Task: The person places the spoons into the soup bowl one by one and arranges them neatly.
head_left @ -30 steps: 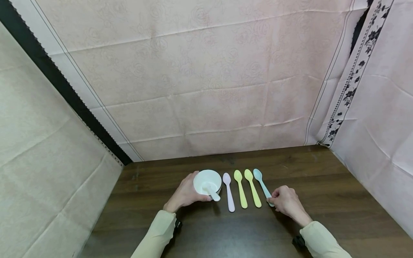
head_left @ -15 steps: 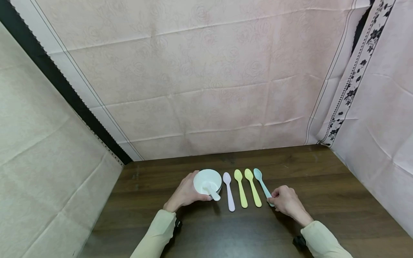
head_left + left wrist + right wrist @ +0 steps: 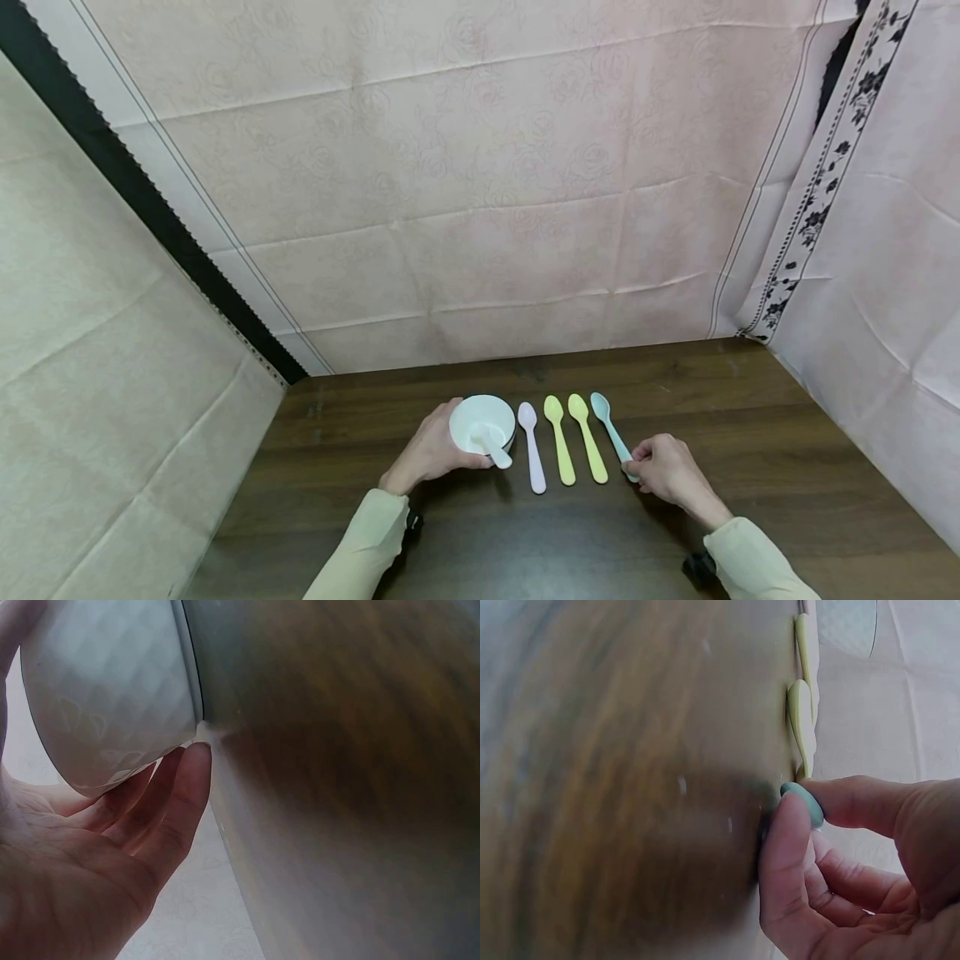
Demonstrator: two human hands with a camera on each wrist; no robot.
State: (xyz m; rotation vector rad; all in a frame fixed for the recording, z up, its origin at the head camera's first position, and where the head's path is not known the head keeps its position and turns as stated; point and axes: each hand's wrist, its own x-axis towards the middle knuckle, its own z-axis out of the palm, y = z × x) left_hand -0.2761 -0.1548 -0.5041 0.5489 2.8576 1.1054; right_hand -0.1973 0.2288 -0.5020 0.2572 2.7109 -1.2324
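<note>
On the dark tabletop (image 3: 525,542), right of the white bowl (image 3: 474,410), the right hand (image 3: 667,469) pinches a blue spoon (image 3: 617,439) by its half-hidden handle end, the left hand (image 3: 435,446) curls round the bowl, some fingers hidden from above, and pale cloth (image 3: 480,208) beyond is cut off.

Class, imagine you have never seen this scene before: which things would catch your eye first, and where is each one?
Probably the row of pastel spoons on the dark wooden table: one lilac spoon, two yellow-green spoons and, at the right end, a blue spoon whose handle the right hand pinches. Left of the row, the left hand holds a white bowl with a pale spoon leaning over its rim.
</note>
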